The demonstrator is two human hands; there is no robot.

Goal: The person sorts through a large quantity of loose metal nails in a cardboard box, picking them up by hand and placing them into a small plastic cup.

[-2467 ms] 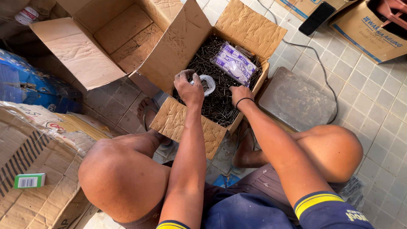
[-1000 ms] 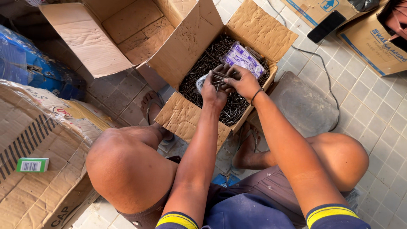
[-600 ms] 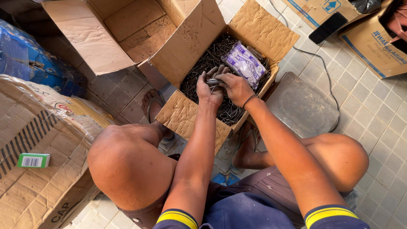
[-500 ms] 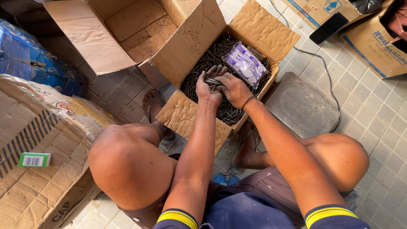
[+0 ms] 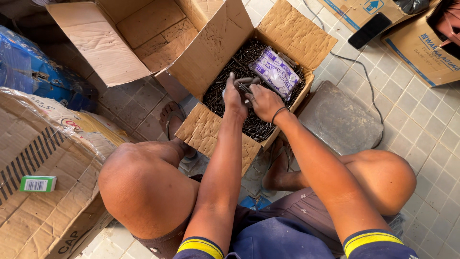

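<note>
A small bunch of nails (image 5: 245, 88) sits pinched between both hands, just above the dark heap of loose nails (image 5: 225, 91) that fills the open box (image 5: 297, 36) in front of the seated person. The left hand (image 5: 234, 96) has its fingers curled in around the near end of the bunch, thumb up. The right hand (image 5: 265, 101) meets it from the other side, fingers bent close on the same bunch; a thin dark band (image 5: 278, 114) circles that wrist. The two hands touch each other over the middle of the box.

In the far part of the box, on the heap, lies a clear bag (image 5: 277, 72) with purple print, just beyond the right hand. The box flaps stand open on all sides; the near flap (image 5: 211, 134) lies flat toward the person's knees. An empty carton (image 5: 120, 43) stands open just left of the box, touching it.

Right of the box a grey scale (image 5: 340, 120) rests on the tiled floor (image 5: 421, 129), a cord running from it toward a black phone (image 5: 370, 29) that lies on another carton. At far left, a big flattened carton (image 5: 43, 158) carries a small green pack (image 5: 37, 183), with a blue sack (image 5: 33, 72) behind it.
</note>
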